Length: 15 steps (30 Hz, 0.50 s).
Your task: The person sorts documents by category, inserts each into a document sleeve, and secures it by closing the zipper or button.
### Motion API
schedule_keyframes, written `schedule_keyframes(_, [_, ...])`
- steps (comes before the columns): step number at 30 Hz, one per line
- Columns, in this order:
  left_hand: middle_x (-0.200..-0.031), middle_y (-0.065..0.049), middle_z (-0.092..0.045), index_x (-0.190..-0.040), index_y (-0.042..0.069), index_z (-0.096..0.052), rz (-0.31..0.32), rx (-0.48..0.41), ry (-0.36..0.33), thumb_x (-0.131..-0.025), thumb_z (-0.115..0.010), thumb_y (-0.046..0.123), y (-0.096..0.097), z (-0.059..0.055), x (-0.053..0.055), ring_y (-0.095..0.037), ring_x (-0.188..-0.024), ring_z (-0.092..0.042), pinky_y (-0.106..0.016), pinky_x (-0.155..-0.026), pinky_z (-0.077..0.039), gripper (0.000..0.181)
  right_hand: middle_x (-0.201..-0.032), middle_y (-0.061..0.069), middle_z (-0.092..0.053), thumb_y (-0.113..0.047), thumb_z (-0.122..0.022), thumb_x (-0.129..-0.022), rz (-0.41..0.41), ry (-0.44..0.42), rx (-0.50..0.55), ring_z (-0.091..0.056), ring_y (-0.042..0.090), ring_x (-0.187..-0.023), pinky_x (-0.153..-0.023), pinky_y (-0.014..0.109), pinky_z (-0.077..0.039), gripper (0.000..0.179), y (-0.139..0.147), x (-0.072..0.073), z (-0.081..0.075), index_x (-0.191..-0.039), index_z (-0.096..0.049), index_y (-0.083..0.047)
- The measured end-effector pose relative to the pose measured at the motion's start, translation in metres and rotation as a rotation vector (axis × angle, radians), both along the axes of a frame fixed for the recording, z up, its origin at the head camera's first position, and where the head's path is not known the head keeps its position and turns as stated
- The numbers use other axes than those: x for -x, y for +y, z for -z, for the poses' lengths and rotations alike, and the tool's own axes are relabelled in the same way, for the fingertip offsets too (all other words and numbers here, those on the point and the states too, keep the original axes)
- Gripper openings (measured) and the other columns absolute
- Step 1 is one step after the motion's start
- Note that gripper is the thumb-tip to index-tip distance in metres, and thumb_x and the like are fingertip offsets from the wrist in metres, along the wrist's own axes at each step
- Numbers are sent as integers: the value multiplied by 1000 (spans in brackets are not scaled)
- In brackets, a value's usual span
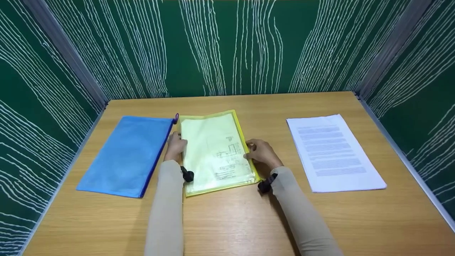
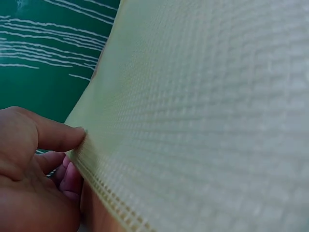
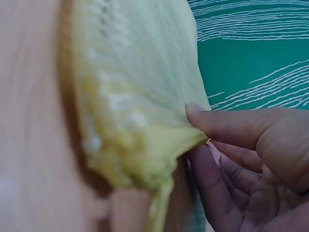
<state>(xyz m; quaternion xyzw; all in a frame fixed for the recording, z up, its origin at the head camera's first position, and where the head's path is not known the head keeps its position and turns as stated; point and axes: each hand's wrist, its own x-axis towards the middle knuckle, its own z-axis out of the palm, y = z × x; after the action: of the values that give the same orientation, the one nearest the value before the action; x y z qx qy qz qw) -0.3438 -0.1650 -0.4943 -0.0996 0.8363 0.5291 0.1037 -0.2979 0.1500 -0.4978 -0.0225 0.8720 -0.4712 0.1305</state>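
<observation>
A yellow mesh zip pouch [image 1: 209, 160] with papers showing through it lies between both hands at the middle of the table. My left hand [image 1: 175, 144] pinches its left edge; in the left wrist view the thumb lies on top of the mesh [image 2: 203, 116] and the fingers are curled underneath. On the opposite edge, my right hand [image 1: 262, 152] pinches the pouch between thumb and fingers. The right wrist view shows the yellow border [image 3: 164, 145] pulled up to a point at that grip, with a yellow tab hanging near the corner.
A blue zip pouch [image 1: 128, 156] lies left of the yellow one, its purple pull loop [image 1: 176, 117] near the yellow pouch's top corner. To the right is a stack of printed white paper [image 1: 330, 153]. Green walls with white lines surround the wooden table [image 1: 227, 220].
</observation>
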Motion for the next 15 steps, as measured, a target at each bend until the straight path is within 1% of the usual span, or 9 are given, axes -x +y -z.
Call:
schedule_keyframes(2, [-149,-18,-31,-151,4,-24,-31,-47,32,-95,-39,4,1,3,-1,-30,-132,-35,-40,-99,-40,58,-86,10,-58,-6,-69,-85,1,1,7,-51,16,-66,-56,25,-47,56,0,-1,1,-138,-50,-2])
schedule_keyframes(4, [-141,-17,-37,-149,5,-27,-61,-100,69,-95,-41,2,3,5,-1,-27,-118,-41,-36,-90,-39,56,-85,9,-57,-5,-69,-85,6,1,20,-51,16,-67,-56,24,-47,56,-1,-1,2,-138,-50,-3])
schedule_keyframes(6, [-136,-14,-41,-149,6,-30,-87,-135,102,-95,-42,2,5,8,-1,-23,-111,-41,-33,-86,-37,55,-83,9,-56,-4,-69,-85,16,-3,42,-49,16,-65,-55,25,-45,56,-1,-2,2,-138,-50,-4])
schedule_keyframes(7, [-134,-13,-43,-148,6,-32,-98,-150,119,-96,-42,2,7,9,-1,-23,-108,-41,-32,-86,-37,54,-82,8,-55,-3,-69,-85,18,-3,53,-48,16,-64,-54,24,-44,56,-1,-2,3,-138,-50,-4])
schedule_keyframes(9, [-133,-14,-45,-148,5,-34,-110,-163,148,-96,-43,1,9,11,-2,-23,-110,-44,-33,-89,-40,52,-80,8,-54,-2,-68,-85,23,-9,79,-46,16,-61,-53,24,-42,57,-1,-3,4,-139,-50,-5])
schedule_keyframes(11, [-136,-13,-46,-148,5,-34,-117,-167,165,-97,-45,2,12,11,-2,-23,-119,-46,-36,-98,-43,53,-79,7,-53,-1,-67,-85,24,-9,94,-45,15,-60,-52,24,-41,56,1,-3,4,-138,-50,-5])
schedule_keyframes(13, [-138,-15,-46,-149,5,-32,-118,-176,173,-97,-46,3,15,11,-2,-27,-125,-45,-40,-103,-43,53,-78,7,-53,0,-67,-85,22,-1,101,-45,15,-60,-51,24,-41,56,3,-4,5,-138,-50,-5])
schedule_keyframes(15, [-138,-16,-46,-149,5,-31,-122,-187,179,-97,-48,4,17,10,-3,-28,-127,-45,-40,-104,-43,54,-79,7,-53,-1,-67,-85,15,12,98,-46,15,-61,-52,24,-43,55,5,-5,5,-138,-50,-4])
